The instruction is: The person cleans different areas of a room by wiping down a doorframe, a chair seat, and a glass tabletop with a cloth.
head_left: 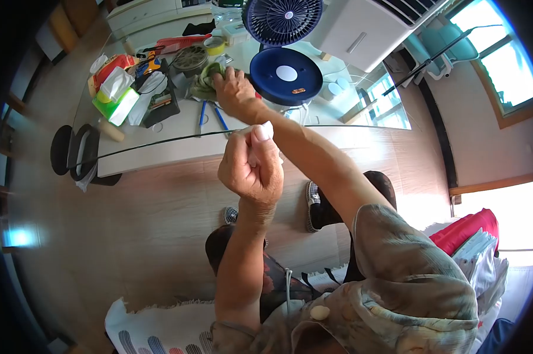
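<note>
My left hand [250, 165] is closed in front of the table's near edge. A bit of crumpled white tissue-like material [267, 128] pokes out between its thumb and fingers. Stretched over the glass tabletop, my right hand [237, 93] has its fingers curled onto a bunched green cloth [204, 85]. Two blue pen-like sticks [221, 119] lie just below that hand. To its right stands a dark blue fan [287, 75] with a round base.
A green tissue pack [116, 103], a dark tray [162, 108] and a roll of yellow tape [214, 45] are on the table's left side. Behind the fan is a white appliance [358, 35]. A black chair [80, 150] stands at the left corner.
</note>
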The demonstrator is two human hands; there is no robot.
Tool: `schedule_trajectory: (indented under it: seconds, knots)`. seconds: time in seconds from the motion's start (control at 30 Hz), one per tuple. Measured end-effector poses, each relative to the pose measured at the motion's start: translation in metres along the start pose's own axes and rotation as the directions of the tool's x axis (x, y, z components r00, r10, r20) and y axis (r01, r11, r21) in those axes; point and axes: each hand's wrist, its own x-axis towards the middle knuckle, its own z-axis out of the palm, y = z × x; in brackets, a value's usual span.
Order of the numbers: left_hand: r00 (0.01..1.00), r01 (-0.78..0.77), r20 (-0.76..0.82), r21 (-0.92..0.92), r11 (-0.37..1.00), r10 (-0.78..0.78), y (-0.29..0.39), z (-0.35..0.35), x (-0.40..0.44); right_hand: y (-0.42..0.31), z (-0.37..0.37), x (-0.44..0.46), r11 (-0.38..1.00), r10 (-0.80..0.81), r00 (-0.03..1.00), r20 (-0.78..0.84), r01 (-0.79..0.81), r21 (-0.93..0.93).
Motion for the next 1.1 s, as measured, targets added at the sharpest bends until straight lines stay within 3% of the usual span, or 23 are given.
schedule_trajectory:
  seconds: [0.1,0.23,0.37,0.47,0.6,0.67,0.73,0.83,0.9,0.97,1.0,1.1]
  knots:
    - [1.0,-0.006,0.021,0.012,1.0,0.005,0.001,0.004,-0.001,-0.009,0.01,-0.019,0.999,-0.006,0.989,-0.145,-0.001,-0.05]
    - [0.999,-0.031,0.018,0.011,0.999,0.03,-0.003,0.012,-0.004,-0.019,0.004,-0.036,0.999,-0.026,0.995,-0.094,0.023,-0.038]
    - [0.994,-0.081,0.072,0.072,0.994,0.076,-0.006,0.012,-0.004,-0.015,-0.037,-0.074,0.995,-0.097,0.993,0.064,0.096,0.019]
    - [1.0,0.007,0.029,0.015,1.0,-0.008,-0.003,0.01,-0.002,0.002,-0.066,-0.111,0.998,-0.029,0.997,0.07,0.033,-0.058]
    - [0.998,-0.03,-0.062,0.049,0.998,0.033,-0.012,-0.001,0.0,0.035,-0.078,-0.143,0.998,-0.068,0.998,0.0,0.068,0.007]
    - [0.994,0.087,-0.066,0.021,0.996,-0.086,-0.006,-0.009,0.002,0.039,-0.076,-0.155,0.994,-0.091,0.996,-0.015,0.09,-0.064]
    - [0.991,0.059,-0.121,-0.001,0.998,-0.058,-0.008,-0.005,0.005,0.039,-0.068,-0.155,0.987,-0.111,0.993,-0.031,0.107,-0.12]
    - [0.991,0.1,-0.094,0.013,0.995,-0.098,-0.014,0.001,-0.001,0.029,-0.057,-0.139,0.977,-0.191,0.982,0.004,0.191,-0.091]
    - [0.998,0.047,-0.05,0.026,0.999,-0.045,-0.013,0.01,-0.004,0.011,-0.045,-0.12,0.973,-0.213,0.976,0.039,0.215,-0.086]
    - [1.0,-0.009,0.006,0.038,0.999,0.009,-0.014,0.016,-0.006,-0.016,-0.002,-0.096,0.926,-0.254,0.954,-0.156,0.287,0.246]
    - [1.0,-0.024,0.02,0.056,0.998,0.023,-0.014,0.019,-0.006,-0.033,0.005,-0.087,0.9,-0.277,0.942,-0.188,0.323,0.294]
    - [0.995,-0.07,0.077,0.126,0.99,0.061,-0.02,0.019,-0.007,-0.067,0.014,-0.06,0.909,-0.351,0.931,-0.096,0.364,0.205]
